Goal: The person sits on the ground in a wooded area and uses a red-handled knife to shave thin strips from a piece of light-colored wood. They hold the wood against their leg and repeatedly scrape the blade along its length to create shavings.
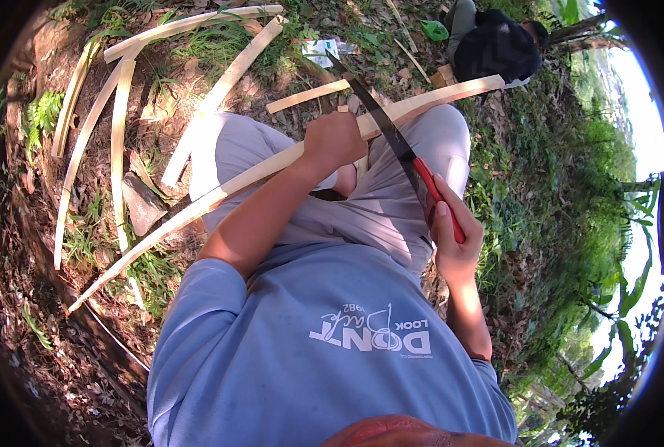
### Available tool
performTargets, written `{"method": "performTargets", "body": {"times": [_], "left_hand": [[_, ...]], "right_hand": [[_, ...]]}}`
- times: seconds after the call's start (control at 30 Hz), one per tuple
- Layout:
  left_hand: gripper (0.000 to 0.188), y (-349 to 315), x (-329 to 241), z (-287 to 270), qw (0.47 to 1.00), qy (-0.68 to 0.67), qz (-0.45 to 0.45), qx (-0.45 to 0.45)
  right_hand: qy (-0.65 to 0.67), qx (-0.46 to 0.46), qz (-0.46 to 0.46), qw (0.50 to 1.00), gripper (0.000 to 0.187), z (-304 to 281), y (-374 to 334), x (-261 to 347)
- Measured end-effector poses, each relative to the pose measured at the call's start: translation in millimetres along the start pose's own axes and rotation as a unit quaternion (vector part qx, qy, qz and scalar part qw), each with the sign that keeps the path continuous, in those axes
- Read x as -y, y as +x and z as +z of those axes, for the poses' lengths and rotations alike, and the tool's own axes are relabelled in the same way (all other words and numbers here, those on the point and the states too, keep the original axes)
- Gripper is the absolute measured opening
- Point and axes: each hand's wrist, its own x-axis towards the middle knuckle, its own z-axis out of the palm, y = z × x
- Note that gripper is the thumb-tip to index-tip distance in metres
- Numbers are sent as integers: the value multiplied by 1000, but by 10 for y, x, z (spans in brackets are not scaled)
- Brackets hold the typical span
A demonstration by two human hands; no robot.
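Note:
A long pale wooden strip (257, 173) lies slantwise across my lap, from the lower left ground to beyond my right knee. My left hand (335, 140) is closed around it near its middle. My right hand (455, 237) grips the red handle of a long dark blade (380, 118), its fingers wrapped around it. The blade crosses over the strip just right of my left fist, its tip pointing away from me. Whether it has teeth is too small to tell, and whether it touches the strip I cannot tell.
Several pale wooden strips (119, 149) lie on the leafy ground at left. A short strip (307, 97) and a white packet (320, 52) are beyond my legs. Near my right knee at the far side sits a person in dark clothing (496, 48). A stone (143, 205) lies left.

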Motion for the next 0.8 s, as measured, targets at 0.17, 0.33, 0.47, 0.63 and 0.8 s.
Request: {"method": "performTargets", "body": {"times": [0.17,0.33,0.47,0.63,0.8], "left_hand": [[32,-5,-21,5,1000,0,-2,5],[27,-2,-79,41,1000,-2,17,-16],[28,2,-94,55,999,13,18,-27],[30,25,-43,45,999,9,14,-28],[30,44,-68,92,999,17,23,-25]], "right_hand": [[-14,30,-1,999,37,-378,-255,276],[-38,27,-46,998,35,0,301,272],[-13,28,-34,999,36,347,723,197],[-3,9,-16,1000,36,-10,268,178],[-27,25,-30,999,36,-355,-209,401]]}}
